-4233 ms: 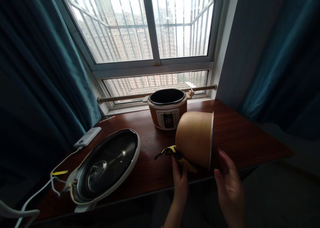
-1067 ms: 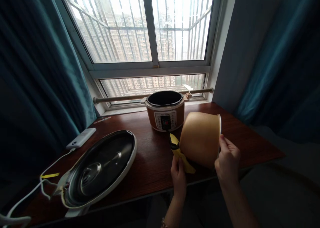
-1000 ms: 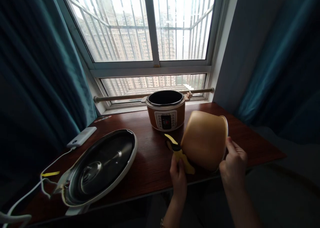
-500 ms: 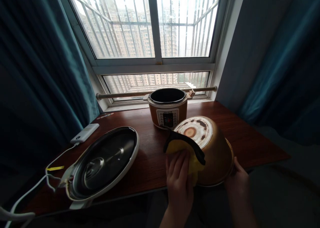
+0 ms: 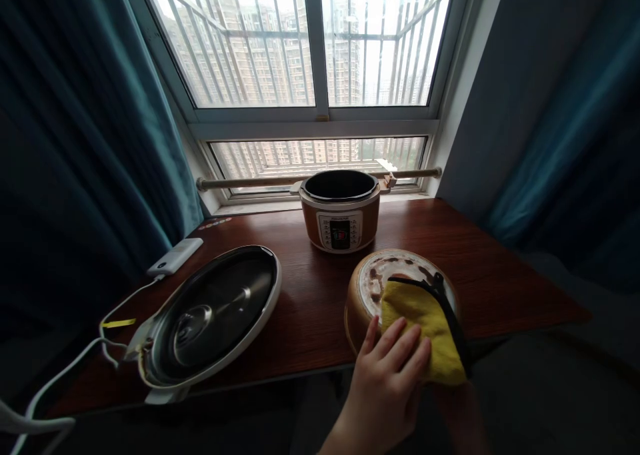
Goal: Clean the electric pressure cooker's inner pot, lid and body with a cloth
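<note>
A gold-brown pot (image 5: pixel 356 312) is upside down near the table's front edge, its pale base stained with dark brown patches. My left hand (image 5: pixel 387 368) presses a yellow cloth (image 5: pixel 425 318) with black edging against the base and near side of the pot. The fingers of this hand are partly spread over the cloth, its thumb side towards the right. My right hand (image 5: pixel 457 402) is low at the pot's near right side; cloth and shadow hide its fingers, so its hold on the pot cannot be made out.
A brown electric cooker (image 5: pixel 340 225) with a dark inner pot stands behind, near the window (image 5: pixel 315 118). To the left, a round lid (image 5: pixel 225 315) lies with its dark inside up. A white power bank (image 5: pixel 176 256) with a cable (image 5: pixel 65 368) sits at the table's left edge.
The pot has gone from tilted on its side to nearly flat, base up. My left hand has moved right with the cloth onto the base. My right hand has slipped behind the cloth.
</note>
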The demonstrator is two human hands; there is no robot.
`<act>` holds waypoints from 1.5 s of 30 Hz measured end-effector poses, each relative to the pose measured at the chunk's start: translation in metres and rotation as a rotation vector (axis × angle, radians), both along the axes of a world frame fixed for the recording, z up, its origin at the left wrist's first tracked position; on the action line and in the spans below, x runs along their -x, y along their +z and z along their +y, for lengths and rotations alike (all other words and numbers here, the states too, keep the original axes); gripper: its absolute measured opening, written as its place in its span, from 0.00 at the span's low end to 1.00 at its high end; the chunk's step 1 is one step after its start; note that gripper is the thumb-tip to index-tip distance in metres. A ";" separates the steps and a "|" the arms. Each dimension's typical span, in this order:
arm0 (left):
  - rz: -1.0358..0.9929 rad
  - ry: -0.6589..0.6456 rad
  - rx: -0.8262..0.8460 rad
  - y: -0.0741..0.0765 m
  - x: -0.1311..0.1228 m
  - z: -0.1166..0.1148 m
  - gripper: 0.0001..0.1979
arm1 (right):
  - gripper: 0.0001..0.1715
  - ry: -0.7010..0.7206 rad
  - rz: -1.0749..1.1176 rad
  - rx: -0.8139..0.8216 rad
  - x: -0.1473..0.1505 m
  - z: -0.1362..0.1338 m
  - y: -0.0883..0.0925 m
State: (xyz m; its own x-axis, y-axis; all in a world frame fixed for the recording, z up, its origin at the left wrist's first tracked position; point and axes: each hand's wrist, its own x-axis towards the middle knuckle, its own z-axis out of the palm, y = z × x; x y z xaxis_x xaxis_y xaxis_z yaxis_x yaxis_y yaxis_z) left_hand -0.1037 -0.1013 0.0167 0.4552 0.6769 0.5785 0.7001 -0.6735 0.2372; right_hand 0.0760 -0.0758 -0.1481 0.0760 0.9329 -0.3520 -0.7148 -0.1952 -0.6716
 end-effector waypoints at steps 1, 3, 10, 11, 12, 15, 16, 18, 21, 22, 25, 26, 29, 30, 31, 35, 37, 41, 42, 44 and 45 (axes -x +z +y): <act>0.007 -0.014 0.058 0.004 0.000 0.002 0.21 | 0.13 -0.002 0.039 0.031 0.000 -0.001 -0.001; -0.009 -0.019 0.182 0.013 0.000 0.008 0.20 | 0.11 0.011 0.156 0.116 -0.002 0.000 0.000; -0.045 0.006 0.380 0.028 0.016 0.088 0.17 | 0.02 -0.049 0.264 0.210 -0.006 0.001 0.013; -0.083 0.044 0.377 0.025 0.021 0.103 0.18 | 0.03 -0.073 0.282 0.207 -0.005 0.000 0.015; -0.146 0.079 0.387 0.022 0.027 0.117 0.18 | 0.03 -0.098 0.300 0.204 -0.003 -0.001 0.016; -0.452 0.103 0.530 0.007 0.043 0.143 0.18 | 0.04 -0.114 0.310 0.188 0.000 -0.003 0.020; -0.575 0.081 0.581 0.002 0.047 0.145 0.18 | 0.04 -0.111 0.297 0.173 0.001 -0.003 0.021; -0.819 0.038 0.646 -0.011 0.053 0.141 0.19 | 0.03 -0.090 0.255 0.140 0.001 -0.003 0.021; -1.149 0.114 0.676 -0.031 0.053 0.116 0.20 | 0.01 -0.086 0.199 0.098 0.000 -0.003 0.021; -1.230 0.158 0.684 -0.038 0.051 0.104 0.21 | 0.01 -0.085 0.190 0.092 0.000 -0.003 0.021; -1.392 0.296 0.676 -0.058 0.038 0.064 0.22 | 0.06 -0.073 0.210 0.103 0.000 -0.003 0.019; -1.426 0.345 0.666 -0.064 0.032 0.051 0.23 | 0.07 -0.068 0.228 0.118 0.000 -0.004 0.018; -1.477 0.473 0.633 -0.074 0.017 0.021 0.24 | 0.13 -0.042 0.241 0.147 0.001 -0.010 0.011; -1.469 0.499 0.613 -0.073 0.014 0.016 0.25 | 0.16 -0.022 0.231 0.143 0.001 -0.012 0.008; -1.441 0.512 0.583 -0.069 0.011 0.014 0.24 | 0.18 0.001 0.219 0.138 0.000 -0.015 0.005; -0.995 0.411 0.334 -0.036 0.008 0.029 0.20 | 0.22 0.063 0.202 0.171 -0.009 -0.025 -0.008; -0.647 0.314 0.241 -0.015 0.005 0.036 0.19 | 0.22 0.050 0.203 0.212 -0.017 -0.027 -0.012; -0.180 0.115 0.244 0.013 -0.016 0.031 0.19 | 0.17 -0.049 0.156 0.331 -0.036 -0.027 -0.007; -0.119 0.070 0.257 0.016 -0.023 0.027 0.19 | 0.14 -0.135 0.099 0.349 -0.039 -0.027 -0.001; -0.050 0.012 0.268 0.019 -0.035 0.020 0.19 | 0.07 -0.392 -0.109 0.296 -0.039 -0.028 0.021; -0.039 -0.001 0.266 0.019 -0.038 0.018 0.20 | 0.06 -0.531 -0.246 0.215 -0.037 -0.030 0.037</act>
State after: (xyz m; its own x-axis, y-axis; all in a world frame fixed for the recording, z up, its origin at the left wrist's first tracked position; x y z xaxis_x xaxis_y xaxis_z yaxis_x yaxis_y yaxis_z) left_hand -0.0659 -0.0835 0.0360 0.4366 0.8071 0.3974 0.6863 -0.5844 0.4329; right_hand 0.1129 -0.1062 -0.1116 0.6128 0.6558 -0.4408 -0.5807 -0.0046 -0.8141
